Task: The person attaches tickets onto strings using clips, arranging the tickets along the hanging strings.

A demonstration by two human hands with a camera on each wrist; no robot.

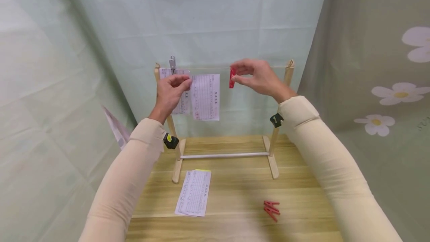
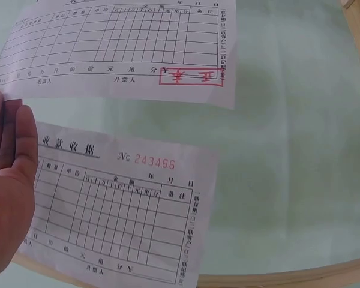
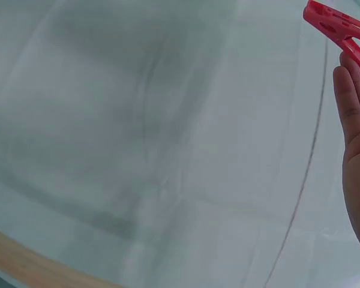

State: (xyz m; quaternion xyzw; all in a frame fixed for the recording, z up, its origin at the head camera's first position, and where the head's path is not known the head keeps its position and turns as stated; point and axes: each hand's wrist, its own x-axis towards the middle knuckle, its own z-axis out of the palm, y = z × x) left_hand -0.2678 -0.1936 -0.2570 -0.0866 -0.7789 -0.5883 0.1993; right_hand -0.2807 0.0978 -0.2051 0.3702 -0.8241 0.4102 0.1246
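Right by the thin string (image 1: 278, 66) there is a small red plastic clip (image 1: 231, 78), and it points down. The right hand (image 1: 258, 77) pinches it between thumb and fingers, but I cannot tell if the clip bites the string. The left hand (image 1: 168, 95) is pinched closed at the top left corner of a white paper slip with black printed lines (image 1: 206, 98). Between its fingers a small red piece (image 2: 12, 107) peeks out, too hidden to name. This slip hangs just below the string and has a red stamp (image 2: 191, 77) near one corner. Beside it, partly behind the left hand, hangs another white printed slip (image 1: 183, 102), under a grey metal clip (image 1: 173, 64). The string runs across a light wooden stand (image 1: 273, 143) with a white rod (image 1: 225, 155) near its feet. In front of the stand, on a wooden table (image 1: 235, 193), lies a little pile of white printed slips (image 1: 195, 193) with a yellow edge showing. More red clips (image 1: 271, 209) lie together to its right. Pale green cloth (image 1: 208, 14) hangs behind, and a grey-brown cloth with white flowers (image 1: 362, 62) hangs on the right.
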